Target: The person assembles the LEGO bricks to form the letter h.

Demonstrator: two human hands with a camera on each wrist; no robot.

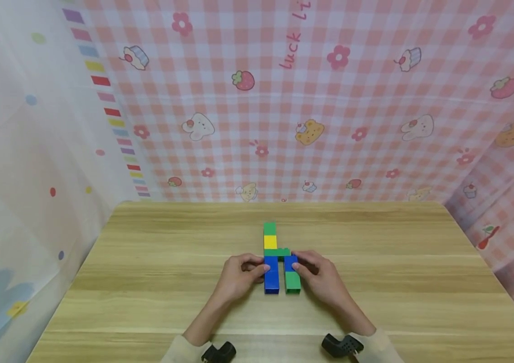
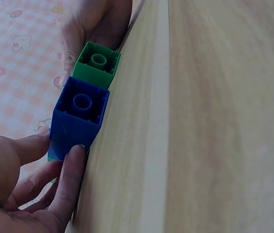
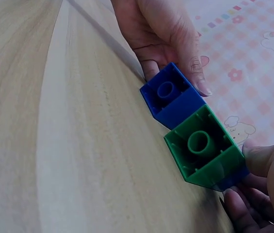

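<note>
A figure of joined toy building bricks lies on the table. Its upper column has a green brick (image 1: 270, 229) and a yellow brick (image 1: 270, 242), above a flatter green crosspiece (image 1: 277, 252). Below are two parallel legs: a blue left one (image 1: 272, 277), and a right one with a blue brick (image 1: 290, 262) over a green brick (image 1: 293, 282). My left hand (image 1: 239, 276) pinches the blue leg near its upper end. My right hand (image 1: 322, 277) pinches the blue brick of the right leg. Both wrist views show hollow leg ends, blue (image 2: 81, 103) and green (image 3: 202, 144).
A wood-grain table (image 1: 157, 237) spreads around the figure on all sides. Behind it hangs a pink checked curtain (image 1: 275, 116), with a pale dotted curtain (image 1: 34, 136) at the left. Dark wrist devices (image 1: 342, 345) sit on both cuffs.
</note>
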